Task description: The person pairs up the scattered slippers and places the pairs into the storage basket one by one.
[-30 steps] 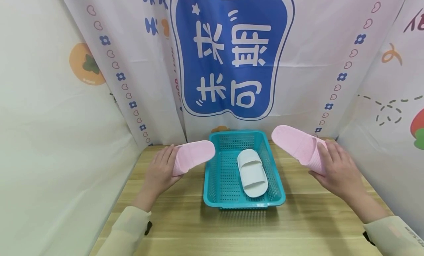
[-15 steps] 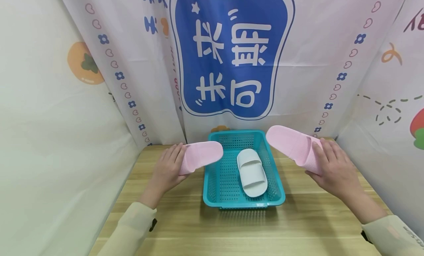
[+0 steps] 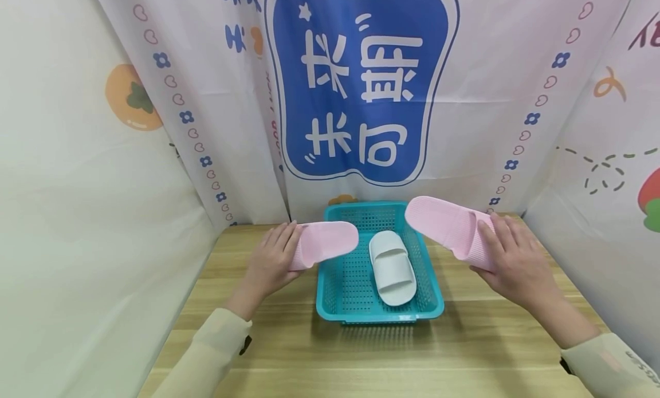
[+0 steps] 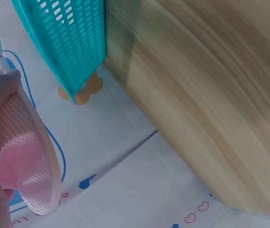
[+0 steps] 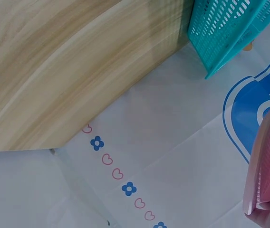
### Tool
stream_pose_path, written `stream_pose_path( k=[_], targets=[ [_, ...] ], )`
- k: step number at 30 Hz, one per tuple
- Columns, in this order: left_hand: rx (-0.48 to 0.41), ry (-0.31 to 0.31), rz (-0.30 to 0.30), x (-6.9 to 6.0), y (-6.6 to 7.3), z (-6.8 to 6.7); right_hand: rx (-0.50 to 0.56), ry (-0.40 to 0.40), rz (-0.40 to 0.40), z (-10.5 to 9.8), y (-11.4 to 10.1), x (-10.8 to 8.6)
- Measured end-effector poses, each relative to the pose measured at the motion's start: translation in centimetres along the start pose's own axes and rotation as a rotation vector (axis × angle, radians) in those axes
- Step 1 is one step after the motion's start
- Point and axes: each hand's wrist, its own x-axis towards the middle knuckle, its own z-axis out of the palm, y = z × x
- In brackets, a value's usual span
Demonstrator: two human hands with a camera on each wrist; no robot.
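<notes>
A pink slipper (image 3: 330, 241) is gripped at its strap end by my left hand (image 3: 274, 259); its other end reaches over the left side of the teal basket (image 3: 378, 318). My right hand (image 3: 521, 266) grips a second pink slipper (image 3: 446, 223), which slants up toward the basket's right rim. Inside the basket, on its right side, lie white slippers (image 3: 393, 269), apparently nested together. In the left wrist view the ribbed strap of the pink slipper (image 4: 18, 118) shows beside my fingers. At the right wrist view's edge appears the other pink slipper (image 5: 263, 161).
The basket stands on a wooden table (image 3: 381, 366) near its back edge. Behind it hangs a white printed curtain (image 3: 469, 106) with a blue panel. Pale cloth walls (image 3: 87, 232) close in both sides.
My left hand has moved right with its pink slipper, which now overlaps the basket. The right hand has drifted slightly left with the other one. The white slippers stay put.
</notes>
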Motion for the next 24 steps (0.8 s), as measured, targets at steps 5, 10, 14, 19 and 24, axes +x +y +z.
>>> stream_pose_path(
  k=[5,10,14,19,24],
  targets=[
    [-0.005,0.003,0.020,0.6,0.4,-0.2,-0.010,-0.031,-0.005,-0.1,-0.1,0.2],
    [-0.002,-0.013,0.035,1.0,0.7,-0.2,-0.012,-0.051,-0.018,-0.2,-0.4,0.4],
    [-0.003,0.009,0.051,1.4,0.9,-0.2,0.000,-0.047,-0.025,-0.2,-0.6,0.6],
    [-0.005,0.022,0.067,1.8,1.1,-0.1,0.006,-0.042,-0.030,-0.2,-1.0,0.9],
    [-0.011,0.018,0.073,1.9,1.3,0.1,0.023,-0.071,-0.033,0.0,-1.3,1.0]
  ],
)
